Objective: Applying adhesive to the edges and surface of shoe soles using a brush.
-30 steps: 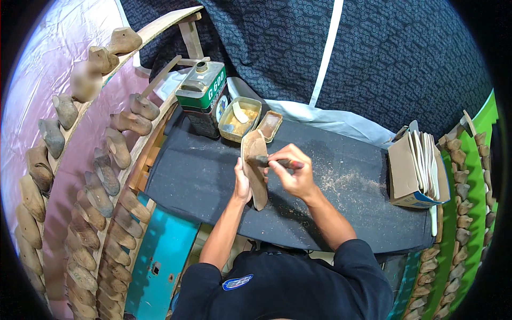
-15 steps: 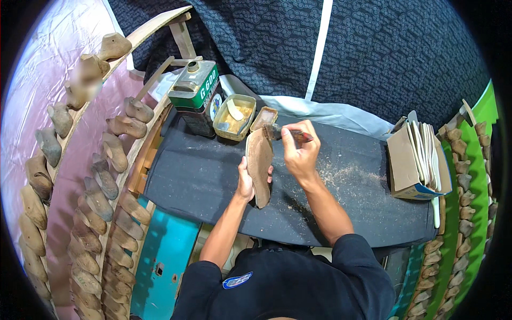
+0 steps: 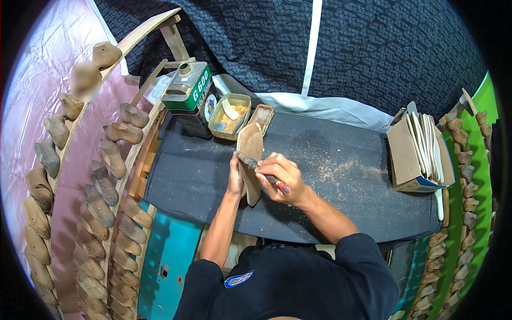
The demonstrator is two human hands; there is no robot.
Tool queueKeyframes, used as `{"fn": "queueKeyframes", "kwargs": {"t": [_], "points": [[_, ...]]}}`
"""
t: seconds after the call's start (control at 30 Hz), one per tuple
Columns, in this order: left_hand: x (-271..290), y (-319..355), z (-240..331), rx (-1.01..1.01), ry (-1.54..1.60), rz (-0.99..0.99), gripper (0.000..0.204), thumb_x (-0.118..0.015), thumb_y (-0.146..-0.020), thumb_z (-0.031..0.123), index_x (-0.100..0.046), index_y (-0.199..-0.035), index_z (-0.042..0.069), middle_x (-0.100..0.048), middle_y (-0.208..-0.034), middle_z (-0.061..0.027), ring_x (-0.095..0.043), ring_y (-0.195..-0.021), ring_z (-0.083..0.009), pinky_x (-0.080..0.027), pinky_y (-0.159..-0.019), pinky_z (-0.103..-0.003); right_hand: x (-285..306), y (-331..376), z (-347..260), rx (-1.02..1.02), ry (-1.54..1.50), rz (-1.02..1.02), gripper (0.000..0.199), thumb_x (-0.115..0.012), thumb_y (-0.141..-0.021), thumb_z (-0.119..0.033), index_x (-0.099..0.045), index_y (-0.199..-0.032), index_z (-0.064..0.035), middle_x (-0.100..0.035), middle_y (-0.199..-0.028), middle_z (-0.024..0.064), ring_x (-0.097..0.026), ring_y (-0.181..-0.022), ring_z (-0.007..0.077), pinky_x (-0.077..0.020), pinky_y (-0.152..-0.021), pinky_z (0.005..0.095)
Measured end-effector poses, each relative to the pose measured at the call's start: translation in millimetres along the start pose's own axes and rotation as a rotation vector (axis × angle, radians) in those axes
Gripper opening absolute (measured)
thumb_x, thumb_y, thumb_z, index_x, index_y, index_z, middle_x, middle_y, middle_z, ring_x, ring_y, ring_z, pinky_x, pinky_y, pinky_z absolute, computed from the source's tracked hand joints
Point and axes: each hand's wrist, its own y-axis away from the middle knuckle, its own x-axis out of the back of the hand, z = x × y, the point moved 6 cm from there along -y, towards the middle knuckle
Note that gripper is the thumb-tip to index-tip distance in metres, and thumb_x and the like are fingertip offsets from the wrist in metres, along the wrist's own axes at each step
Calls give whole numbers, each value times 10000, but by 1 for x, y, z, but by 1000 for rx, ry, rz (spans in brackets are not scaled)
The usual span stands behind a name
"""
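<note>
My left hand (image 3: 236, 178) is wrapped round a brown shoe sole (image 3: 250, 140), a long curved piece with a paler edge, held tilted above the table. My right hand (image 3: 284, 180) grips a brush (image 3: 276, 182) with a dark handle that has a red band near its end. The brush's dark tip lies against the middle of the sole's face. Just beyond the sole stand a tub (image 3: 240, 101) with yellowish contents and a pale scraper-like piece in it, and a smaller tub (image 3: 262, 113) with whitish contents.
A green and dark metal can (image 3: 184, 98) stands at the back left of the dark-covered table (image 3: 320, 208). Pale shavings (image 3: 346, 173) lie on its right half. A cardboard box (image 3: 408, 160) of white sole shapes sits far right. Racks of wooden shoe lasts (image 3: 98, 200) flank both sides.
My right hand has moved toward me and left, bringing the brush from the sole's top end down to its middle. The sole has shifted slightly left and turned.
</note>
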Motion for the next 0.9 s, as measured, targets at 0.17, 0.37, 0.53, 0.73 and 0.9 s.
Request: {"fn": "queueKeyframes", "kwargs": {"t": [0.17, 0.37, 0.53, 0.73, 0.9], "points": [[-7, 0, 1, -16, 51, 6, 751, -231, -998, 635, -499, -1334, 19, -622, -1146, -101, -618, -903, -202, -532, -796, -353, -3, 15, 4, -75, -53, -56, 192, -724, -760, 77, -642, -920, 9, -626, -875, 136, -653, -769, 271, -543, -689, 351], [-5, -6, 1, -11, 214, -138, 759, -217, -990, 655, -436, -1413, 65, -592, -1230, -166, -599, -844, -232, -555, -704, -360, -2, 29, 8, -184, -117, -164, 144, -717, -775, 65, -645, -886, 9, -631, -852, 132, -645, -773, 258, -535, -696, 341], [-2, -8, -3, 35, 226, -107, 820, -236, -947, 727, -433, -1408, 78, -591, -1191, -159, -592, -788, -238, -551, -620, -351, 26, 29, 36, -428, -231, -86, 7, -660, -862, 8, -659, -862, 1, -591, -841, 70, -571, -727, 120, -433, -607, 230], [-10, -2, -11, 65, 199, -195, 877, -323, -884, 793, -417, -1403, 92, -565, -1179, -133, -582, -764, -245, -532, -531, -356, 66, -22, 58, -323, -28, 264, 39, -630, -877, 6, -644, -840, 5, -578, -788, 63, -544, -618, 104, -433, -539, 244], [-18, -2, -9, 43, 114, -188, 880, -388, -871, 782, -403, -1413, 89, -550, -1208, -124, -558, -777, -222, -520, -525, -329, 59, -38, 59, -260, 7, 212, 27, -649, -871, 5, -650, -844, 7, -575, -767, 64, -543, -620, 114, -424, -548, 259]]}}
